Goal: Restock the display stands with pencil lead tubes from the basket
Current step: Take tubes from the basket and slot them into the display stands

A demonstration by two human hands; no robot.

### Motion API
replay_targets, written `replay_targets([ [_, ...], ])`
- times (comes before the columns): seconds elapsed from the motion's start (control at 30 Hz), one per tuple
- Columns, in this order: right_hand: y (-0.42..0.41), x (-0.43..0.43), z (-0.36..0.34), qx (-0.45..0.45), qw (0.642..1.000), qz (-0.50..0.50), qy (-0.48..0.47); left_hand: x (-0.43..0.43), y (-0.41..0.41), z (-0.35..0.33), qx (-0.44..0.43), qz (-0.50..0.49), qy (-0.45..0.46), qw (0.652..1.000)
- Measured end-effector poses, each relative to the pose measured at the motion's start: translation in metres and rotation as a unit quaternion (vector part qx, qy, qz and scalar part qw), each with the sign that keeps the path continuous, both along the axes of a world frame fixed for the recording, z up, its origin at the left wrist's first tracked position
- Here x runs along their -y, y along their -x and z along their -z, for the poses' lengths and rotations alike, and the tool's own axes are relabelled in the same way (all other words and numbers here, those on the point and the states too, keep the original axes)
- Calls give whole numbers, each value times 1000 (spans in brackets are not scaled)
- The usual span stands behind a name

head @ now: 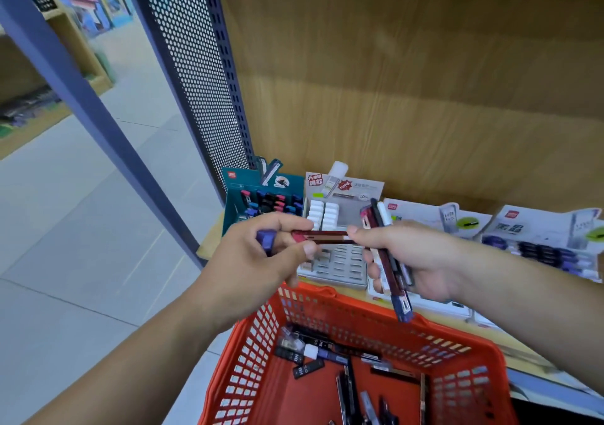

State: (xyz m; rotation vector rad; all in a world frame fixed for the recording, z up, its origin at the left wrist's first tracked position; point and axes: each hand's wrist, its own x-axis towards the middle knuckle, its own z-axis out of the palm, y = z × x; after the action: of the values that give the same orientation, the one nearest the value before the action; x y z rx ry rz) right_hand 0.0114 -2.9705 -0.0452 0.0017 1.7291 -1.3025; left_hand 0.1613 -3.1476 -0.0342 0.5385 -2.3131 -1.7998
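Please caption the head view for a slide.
Left hand and right hand hold pencil lead tubes above the orange basket.

The orange plastic mesh basket (248, 375) sits nearest, with loose black pencil lead tubes (313, 351) lying in it. Behind it, on the wooden shelf (210, 238), display stands form a row: teal cardboard stand (248, 179) leftmost, grey slotted stand (343, 267) to its right, white card stand (434, 215) next, second white card stand (549, 225) rightmost.
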Motion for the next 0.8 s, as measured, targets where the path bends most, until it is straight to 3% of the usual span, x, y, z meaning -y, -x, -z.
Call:
replay_targets([
  [0.1, -17, 8, -4, -10, 999, -36, -17, 11, -18, -2, -9, -13, 57, 998],
  [0.3, -44, 28, -18, 27, 999, -20, 40, 48, -50, 0, 4, -108, 174, 979],
  [0.43, -44, 52, -18, -150, 982, -115, 4, 71, -56, 12, 28, -153, 206, 966],
  [0.57, -29, 86, -5, -274, 953, -126, 19, 101, -39, 30, 72, -144, 281, 946],
  [0.63, -17, 102, 4, -356, 925, -136, 6, 114, -23, 33, 66, -134, 273, 950],
  [0.73, 8, 125, 21, -509, 836, -200, -47, 130, 8, 39, 56, -120, 241, 961],
  [0.8, 26, 133, 36, -546, 802, -233, -75, 139, 28, 52, 59, -104, 264, 957],
])
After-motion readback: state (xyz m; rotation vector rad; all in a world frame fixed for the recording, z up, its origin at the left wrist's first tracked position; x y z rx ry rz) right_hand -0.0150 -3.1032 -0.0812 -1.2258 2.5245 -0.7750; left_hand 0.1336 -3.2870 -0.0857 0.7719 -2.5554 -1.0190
